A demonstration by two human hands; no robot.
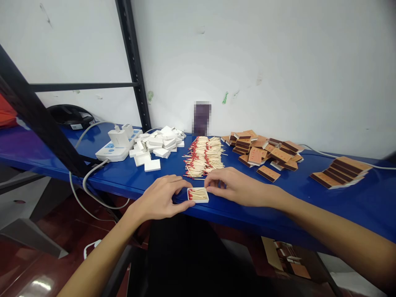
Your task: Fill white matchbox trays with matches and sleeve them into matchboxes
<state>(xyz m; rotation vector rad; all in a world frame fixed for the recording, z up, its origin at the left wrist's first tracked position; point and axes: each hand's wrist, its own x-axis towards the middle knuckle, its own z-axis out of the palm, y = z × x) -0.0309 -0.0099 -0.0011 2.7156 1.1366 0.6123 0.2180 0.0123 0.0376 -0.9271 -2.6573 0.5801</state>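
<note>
A small white matchbox tray (198, 200) with red-tipped matches (197, 194) inside lies near the front edge of the blue shelf. My left hand (165, 196) holds its left end, thumb at the near corner and forefinger at the far one. At the tray's right end, the fingertips of my right hand (230, 185) pinch the edge. Just behind my hands is a big heap of loose matches (204, 156), heads mostly to the left. To its left are piled white tray pieces (159, 142); to its right, brown matchbox sleeves (266, 150).
A row of brown matchboxes (340, 172) sits at the far right. A power strip (113, 152) with plugs and cables stands beside the black shelf post (134, 62) at left. A white wall (262, 49) closes the back. Below is an open cardboard box (270, 253).
</note>
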